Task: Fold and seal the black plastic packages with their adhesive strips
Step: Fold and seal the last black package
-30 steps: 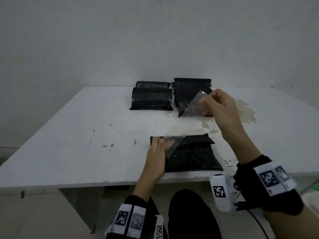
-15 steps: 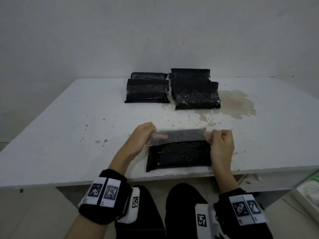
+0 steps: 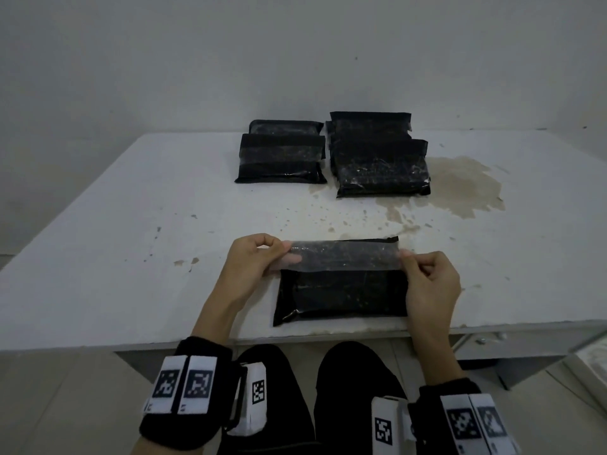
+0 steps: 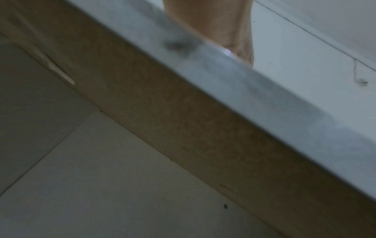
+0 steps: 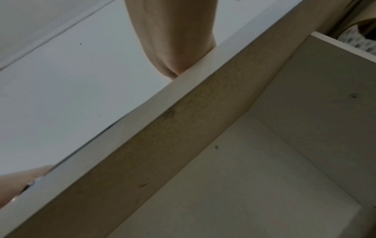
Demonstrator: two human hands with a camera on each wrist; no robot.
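A black plastic package (image 3: 341, 298) lies near the front edge of the white table (image 3: 131, 257). A clear adhesive strip (image 3: 341, 257) is stretched flat across its far part. My left hand (image 3: 259, 261) pinches the strip's left end and my right hand (image 3: 423, 277) pinches its right end. Both wrist views show only forearm, table edge and floor, so the fingers are hidden there.
Two stacks of black packages sit at the back: a folded stack (image 3: 281, 152) on the left and a larger stack (image 3: 377, 156) on the right. A brown stain (image 3: 460, 185) spreads beside the right stack. My knees are under the table's front edge.
A second ago my right hand held the strip raised high over the table. Both hands have since brought it down and stretched it level across the package.
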